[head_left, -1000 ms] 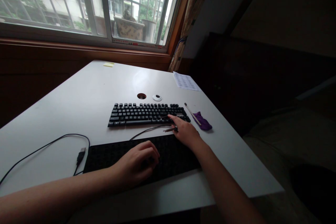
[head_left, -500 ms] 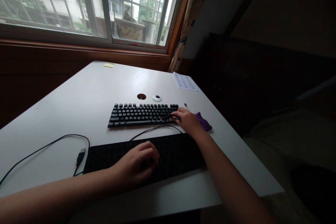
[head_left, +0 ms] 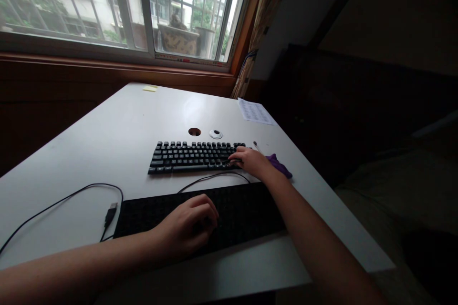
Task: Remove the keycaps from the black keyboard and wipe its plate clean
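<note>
Right hand with thin tool farther forward, at keyboard

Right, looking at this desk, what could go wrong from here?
The thin tool in the right hand, low over the far keyboard, might slip and scratch it. The left arm could catch the USB plug near it. The right arm could nudge the cloth toward the desk's edge.

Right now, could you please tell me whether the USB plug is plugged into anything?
No, the USB plug lies loose on the white desk with its metal end exposed, beside the nearer black keyboard.
</note>
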The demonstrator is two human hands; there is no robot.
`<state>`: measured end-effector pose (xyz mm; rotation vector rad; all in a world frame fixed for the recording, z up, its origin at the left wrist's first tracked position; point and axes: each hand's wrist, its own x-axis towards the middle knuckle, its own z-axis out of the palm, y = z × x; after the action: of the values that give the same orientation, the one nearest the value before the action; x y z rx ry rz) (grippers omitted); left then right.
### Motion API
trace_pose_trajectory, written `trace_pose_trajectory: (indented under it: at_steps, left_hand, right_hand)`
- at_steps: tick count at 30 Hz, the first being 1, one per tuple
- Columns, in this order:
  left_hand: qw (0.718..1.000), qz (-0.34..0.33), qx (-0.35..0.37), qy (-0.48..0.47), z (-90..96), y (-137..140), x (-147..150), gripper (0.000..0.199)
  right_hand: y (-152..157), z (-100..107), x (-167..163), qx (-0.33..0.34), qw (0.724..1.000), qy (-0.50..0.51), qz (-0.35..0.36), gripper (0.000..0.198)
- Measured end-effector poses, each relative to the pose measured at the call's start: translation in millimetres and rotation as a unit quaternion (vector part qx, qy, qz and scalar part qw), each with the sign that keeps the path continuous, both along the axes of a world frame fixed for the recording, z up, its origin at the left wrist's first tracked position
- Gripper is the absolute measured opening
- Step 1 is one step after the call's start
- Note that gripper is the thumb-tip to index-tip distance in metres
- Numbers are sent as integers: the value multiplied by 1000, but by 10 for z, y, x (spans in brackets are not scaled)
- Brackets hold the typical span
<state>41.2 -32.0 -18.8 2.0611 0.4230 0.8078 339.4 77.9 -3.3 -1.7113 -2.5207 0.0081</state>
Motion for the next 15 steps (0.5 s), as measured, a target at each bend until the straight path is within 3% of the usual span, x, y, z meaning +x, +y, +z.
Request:
trace_pose_trajectory:
  at_steps: [8,15]
  left_hand:
    - [1000,0,-1,5,-26,4,-16,21]
    - [1000,-1,1,5,-53,20,-4,21]
  right_hand:
    - [-24,1,-57,0,1000,8,0,16]
    - [-3,24,-82,-6,1000,-1,-3,23]
